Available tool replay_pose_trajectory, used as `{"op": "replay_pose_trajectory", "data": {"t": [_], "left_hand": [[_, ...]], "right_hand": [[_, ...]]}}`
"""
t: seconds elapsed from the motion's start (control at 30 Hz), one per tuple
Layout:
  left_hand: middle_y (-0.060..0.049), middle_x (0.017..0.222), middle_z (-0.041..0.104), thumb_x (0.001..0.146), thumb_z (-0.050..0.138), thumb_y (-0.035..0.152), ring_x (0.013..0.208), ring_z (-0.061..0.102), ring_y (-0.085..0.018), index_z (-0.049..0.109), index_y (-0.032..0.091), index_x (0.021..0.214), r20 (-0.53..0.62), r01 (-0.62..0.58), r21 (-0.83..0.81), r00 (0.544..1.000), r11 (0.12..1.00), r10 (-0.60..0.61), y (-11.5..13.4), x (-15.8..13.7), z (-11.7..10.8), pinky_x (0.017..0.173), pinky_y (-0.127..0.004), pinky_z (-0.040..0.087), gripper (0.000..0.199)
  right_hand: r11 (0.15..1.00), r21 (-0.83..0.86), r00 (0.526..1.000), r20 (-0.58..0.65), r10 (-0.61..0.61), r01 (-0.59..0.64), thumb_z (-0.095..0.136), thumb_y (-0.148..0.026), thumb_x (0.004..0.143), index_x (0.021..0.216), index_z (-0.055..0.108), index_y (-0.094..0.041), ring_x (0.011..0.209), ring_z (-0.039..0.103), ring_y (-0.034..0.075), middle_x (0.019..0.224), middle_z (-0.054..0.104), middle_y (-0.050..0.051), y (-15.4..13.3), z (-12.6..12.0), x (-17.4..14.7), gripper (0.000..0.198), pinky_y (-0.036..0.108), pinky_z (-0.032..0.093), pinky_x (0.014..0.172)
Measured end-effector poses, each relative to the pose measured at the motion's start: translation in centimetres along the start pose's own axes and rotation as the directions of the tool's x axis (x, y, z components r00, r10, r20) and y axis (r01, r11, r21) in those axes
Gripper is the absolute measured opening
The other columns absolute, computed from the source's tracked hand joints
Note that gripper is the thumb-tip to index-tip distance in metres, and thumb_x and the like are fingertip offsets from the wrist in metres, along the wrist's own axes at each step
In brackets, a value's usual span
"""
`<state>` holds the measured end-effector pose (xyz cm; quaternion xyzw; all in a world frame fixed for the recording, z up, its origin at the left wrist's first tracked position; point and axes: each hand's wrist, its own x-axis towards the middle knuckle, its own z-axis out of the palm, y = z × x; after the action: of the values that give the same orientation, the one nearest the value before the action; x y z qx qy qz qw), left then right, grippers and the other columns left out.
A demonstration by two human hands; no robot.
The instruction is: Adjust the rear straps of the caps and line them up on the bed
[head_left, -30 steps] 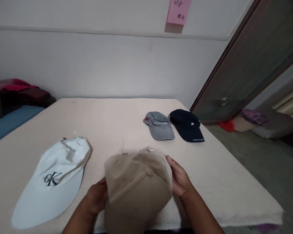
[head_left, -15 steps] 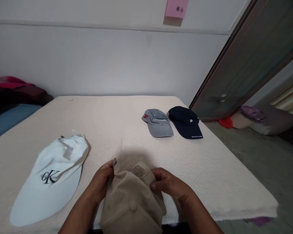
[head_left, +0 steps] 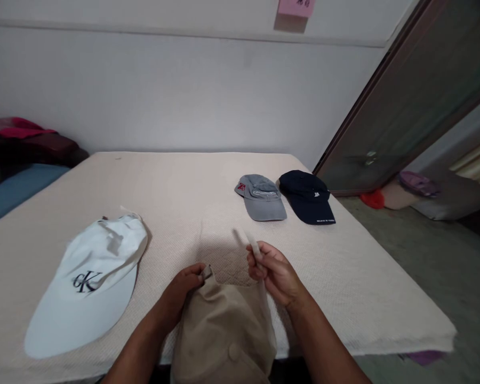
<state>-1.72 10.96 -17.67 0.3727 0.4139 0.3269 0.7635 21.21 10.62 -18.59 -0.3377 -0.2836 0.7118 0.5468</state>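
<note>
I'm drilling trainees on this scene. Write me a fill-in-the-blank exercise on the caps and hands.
1. Both hands hold the ____ cap at the near table edge.
2. The right hand pinches the cap's ____, lifted off it.
3. The left hand is nearer the ____ cap than the grey cap.
4. The grey cap lies beside the ____ cap.

Missing words: tan; strap; white; navy
</note>
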Motion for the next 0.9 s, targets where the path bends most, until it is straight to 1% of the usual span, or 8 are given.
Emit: {"op": "replay_pose_trajectory", "data": {"t": [0.1,0.2,0.33,0.43,0.53,0.6,0.73,0.9], "left_hand": [[0.001,0.061,0.055,0.071,0.058,0.019,0.055,0.048,-0.011,0.061,0.015,0.070,0.001,-0.007,-0.010,1.000,1.000,0.008,-0.4,0.0,0.0,0.055,-0.022,0.036,0.005],[0.001,0.062,0.056,0.070,0.058,0.020,0.056,0.049,-0.012,0.062,0.015,0.071,-0.004,-0.011,-0.042,1.000,0.999,0.011,-0.5,0.0,0.1,0.055,-0.022,0.036,0.006],[0.000,0.065,0.059,0.071,0.062,0.023,0.059,0.052,-0.013,0.064,0.015,0.075,-0.014,-0.019,-0.046,1.000,0.999,0.019,-0.3,-0.1,0.5,0.058,-0.023,0.039,0.010],[-0.001,0.067,0.061,0.072,0.067,0.026,0.060,0.053,-0.013,0.064,0.014,0.074,0.003,0.002,-0.061,1.000,0.998,-0.002,-0.2,-0.2,0.9,0.059,-0.023,0.040,0.012],[-0.001,0.065,0.061,0.074,0.068,0.031,0.058,0.053,-0.012,0.063,0.014,0.074,0.001,0.013,-0.100,1.000,0.995,-0.013,-0.4,-0.1,0.9,0.057,-0.023,0.040,0.018],[-0.001,0.064,0.061,0.075,0.069,0.033,0.056,0.052,-0.011,0.063,0.013,0.074,0.000,0.019,-0.114,1.000,0.993,-0.019,-0.7,-0.1,0.8,0.055,-0.022,0.040,0.020],[0.000,0.063,0.061,0.070,0.074,0.032,0.055,0.053,-0.011,0.065,0.014,0.075,-0.042,0.042,-0.124,0.998,0.991,-0.047,-0.9,0.0,0.8,0.054,-0.021,0.039,0.021],[0.000,0.063,0.062,0.069,0.075,0.031,0.056,0.053,-0.010,0.065,0.014,0.074,-0.017,0.041,-0.122,0.999,0.992,-0.043,-0.6,-0.1,1.2,0.055,-0.021,0.040,0.021]], "right_hand": [[1.000,0.017,0.999,-0.031,-0.009,0.010,0.062,-0.033,0.082,0.090,0.062,-0.016,0.040,0.029,0.003,0.060,0.051,-0.004,-0.2,0.0,0.1,0.019,0.020,0.025,0.043],[0.994,-0.076,0.996,0.029,0.083,-0.081,0.056,-0.042,0.086,0.084,0.062,-0.015,0.037,0.025,0.003,0.052,0.046,-0.006,-0.1,0.3,-0.1,0.027,0.020,0.020,0.041],[0.942,-0.245,0.956,0.124,0.265,-0.230,0.059,-0.042,0.083,0.076,0.062,-0.014,0.039,0.029,0.004,0.050,0.046,-0.004,0.5,1.0,-0.4,0.029,0.020,0.017,0.039],[0.904,-0.316,0.923,0.162,0.350,-0.287,0.062,-0.039,0.080,0.073,0.062,-0.013,0.042,0.033,0.005,0.053,0.049,-0.003,1.0,1.0,-0.5,0.027,0.019,0.019,0.040],[0.886,-0.353,0.912,0.168,0.375,-0.299,0.063,-0.037,0.080,0.072,0.062,-0.013,0.044,0.036,0.005,0.055,0.051,-0.002,1.1,0.7,-0.5,0.025,0.018,0.023,0.041],[0.881,-0.373,0.911,0.176,0.373,-0.289,0.061,-0.035,0.081,0.072,0.062,-0.012,0.043,0.036,0.005,0.054,0.051,-0.002,1.1,0.5,-0.5,0.024,0.018,0.023,0.041],[0.860,-0.420,0.897,0.197,0.397,-0.289,0.060,-0.033,0.082,0.072,0.063,-0.013,0.041,0.037,0.005,0.052,0.050,-0.003,1.0,0.5,-0.5,0.023,0.018,0.023,0.040],[0.845,-0.446,0.886,0.205,0.417,-0.295,0.061,-0.034,0.081,0.071,0.062,-0.013,0.041,0.038,0.005,0.051,0.050,-0.003,1.0,0.6,-0.5,0.023,0.018,0.024,0.039]]}}
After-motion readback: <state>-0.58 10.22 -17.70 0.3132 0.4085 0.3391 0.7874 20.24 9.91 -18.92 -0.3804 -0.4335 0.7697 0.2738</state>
